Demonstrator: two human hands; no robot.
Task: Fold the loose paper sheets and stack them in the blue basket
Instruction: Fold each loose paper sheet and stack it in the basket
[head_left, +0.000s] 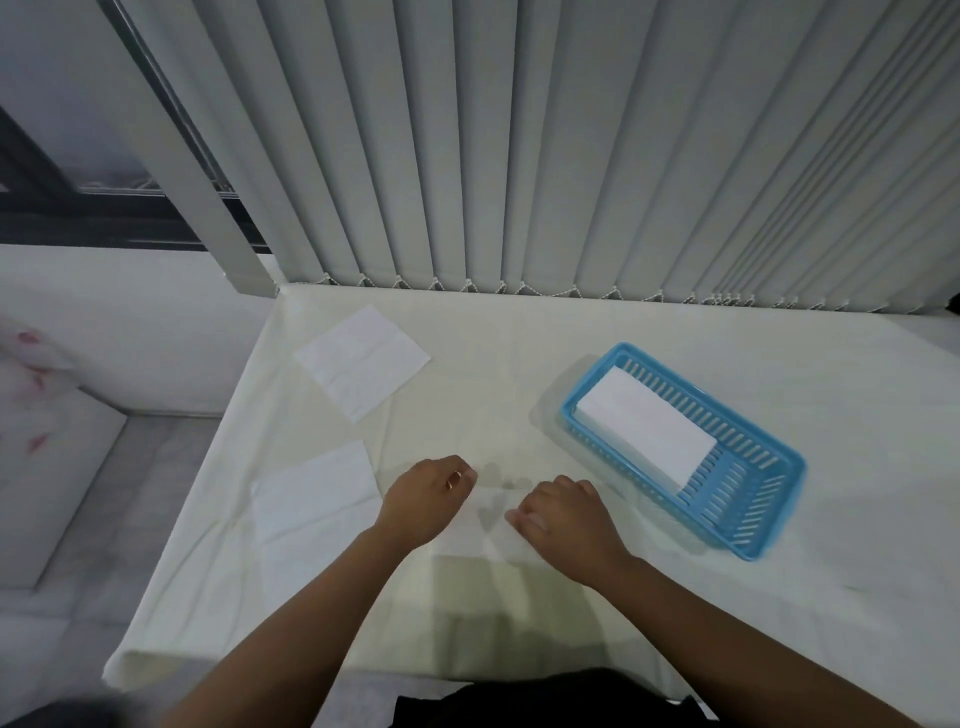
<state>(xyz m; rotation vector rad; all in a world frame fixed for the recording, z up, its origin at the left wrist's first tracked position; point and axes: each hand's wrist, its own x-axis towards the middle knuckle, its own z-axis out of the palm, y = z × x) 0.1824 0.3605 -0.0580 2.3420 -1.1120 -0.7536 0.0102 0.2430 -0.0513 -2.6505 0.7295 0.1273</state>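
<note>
The blue basket lies on the right of the table with a stack of folded white paper in its far half. One loose paper sheet lies flat at the far left, and a second at the near left. A third, faint sheet lies between my hands at the table's near middle. My left hand has its fingers curled and pinched at that sheet's left side. My right hand has its fingers bent down on the right side, just left of the basket.
A cream cloth covers the table, which ends at a left edge with floor beyond. Vertical blinds hang along the far edge.
</note>
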